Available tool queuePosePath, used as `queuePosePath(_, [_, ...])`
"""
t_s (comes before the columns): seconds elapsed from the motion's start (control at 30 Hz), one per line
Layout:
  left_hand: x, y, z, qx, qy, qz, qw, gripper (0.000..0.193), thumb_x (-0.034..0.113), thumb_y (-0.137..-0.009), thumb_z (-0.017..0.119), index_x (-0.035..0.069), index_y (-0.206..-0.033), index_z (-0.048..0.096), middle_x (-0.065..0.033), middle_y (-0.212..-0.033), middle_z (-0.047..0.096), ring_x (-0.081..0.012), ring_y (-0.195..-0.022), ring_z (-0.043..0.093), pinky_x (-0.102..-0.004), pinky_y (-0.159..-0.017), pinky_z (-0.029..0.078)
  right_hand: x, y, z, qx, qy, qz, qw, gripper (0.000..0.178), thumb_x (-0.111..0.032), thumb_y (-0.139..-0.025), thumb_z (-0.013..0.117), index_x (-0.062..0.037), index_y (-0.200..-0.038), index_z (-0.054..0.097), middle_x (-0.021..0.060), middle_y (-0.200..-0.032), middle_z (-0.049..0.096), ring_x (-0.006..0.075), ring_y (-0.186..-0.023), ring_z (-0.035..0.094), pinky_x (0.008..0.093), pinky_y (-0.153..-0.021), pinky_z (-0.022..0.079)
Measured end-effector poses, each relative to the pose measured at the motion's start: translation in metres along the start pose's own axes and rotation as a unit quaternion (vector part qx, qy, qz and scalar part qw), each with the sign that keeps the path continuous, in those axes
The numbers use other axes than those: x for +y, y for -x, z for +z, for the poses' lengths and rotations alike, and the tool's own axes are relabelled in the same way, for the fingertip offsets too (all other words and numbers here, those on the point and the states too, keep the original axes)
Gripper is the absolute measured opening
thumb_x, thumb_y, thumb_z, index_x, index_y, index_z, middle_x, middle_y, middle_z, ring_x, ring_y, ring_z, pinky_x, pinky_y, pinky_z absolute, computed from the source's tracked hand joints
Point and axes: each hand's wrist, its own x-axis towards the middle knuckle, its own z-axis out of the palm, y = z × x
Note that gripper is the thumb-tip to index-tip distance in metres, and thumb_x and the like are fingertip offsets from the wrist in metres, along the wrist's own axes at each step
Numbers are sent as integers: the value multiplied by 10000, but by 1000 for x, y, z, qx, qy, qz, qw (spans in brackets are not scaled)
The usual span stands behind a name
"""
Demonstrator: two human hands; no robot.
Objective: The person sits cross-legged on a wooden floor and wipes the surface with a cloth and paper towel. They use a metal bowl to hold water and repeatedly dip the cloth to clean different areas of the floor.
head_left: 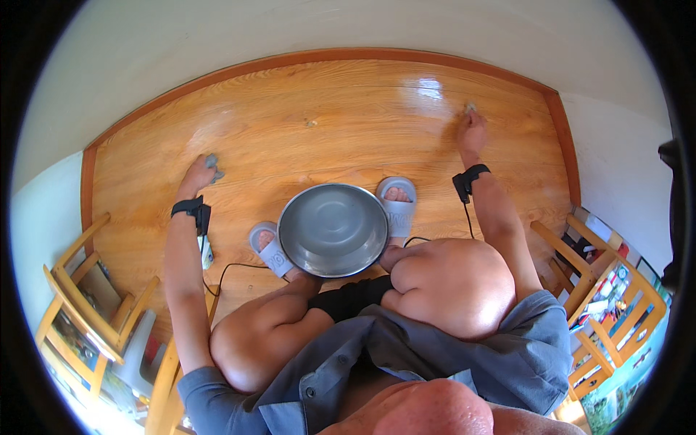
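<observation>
Left hand (197,174) clenched on small grey wad (212,164) — at fingertips, on glossy wooden table (326,109). Right hand (472,132) pinched pale scrap (470,107) — far side.

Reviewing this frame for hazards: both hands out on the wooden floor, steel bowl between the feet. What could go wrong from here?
1. The metal bowl sits right against both slippers; a foot shift might knock or tip it.
2. Cables run from the wrist straps across the floor near the knees and may snag.
3. The left hand and right hand, each on a small grey piece, are spread wide from a squat, so balance looks shaky.
</observation>
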Motion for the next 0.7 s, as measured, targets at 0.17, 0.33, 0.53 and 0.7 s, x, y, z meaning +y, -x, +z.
queuePosePath(0.17, [6, 2, -2, 2, -1, -4, 1000, 466, 210, -814, 597, -42, -1196, 508, -288, -1169, 589, -400, -1108, 571, -412, -934, 458, -152, 28, 6, -71, -89, -172, 978, 198, -104, -874, 536, -75, -1047, 629, 179, -929, 586, 373, -829, 569, 456, -760, 478])
queuePosePath(0.33, [2, 0, 2, 7, 14, -9, 1000, 459, 202, -815, 601, -39, -1194, 506, -290, -1165, 590, -407, -1103, 571, -418, -932, 458, -217, 25, 5, -144, -242, -194, 940, 194, -92, -880, 612, -46, -1066, 641, 155, -923, 618, 323, -830, 612, 368, -718, 497])
queuePosePath(0.53, [1, 0, 3, 23, 9, 9, 1000, 429, 211, -817, 600, -40, -1156, 516, -290, -1147, 595, -405, -1093, 576, -420, -925, 461, -83, -9, -13, -51, -204, -91, 973, 192, -102, -907, 571, -13, -1068, 629, 187, -949, 645, 311, -829, 630, 383, -733, 499])
queuePosePath(0.7, [3, 2, 1, 15, 11, 0, 1000, 430, 214, -816, 600, -46, -1149, 524, -289, -1145, 595, -402, -1095, 575, -417, -923, 459, 52, 24, -62, -43, -45, 52, 997, 293, -105, -881, 568, -30, -1159, 622, 190, -945, 645, 336, -862, 628, 390, -720, 497])
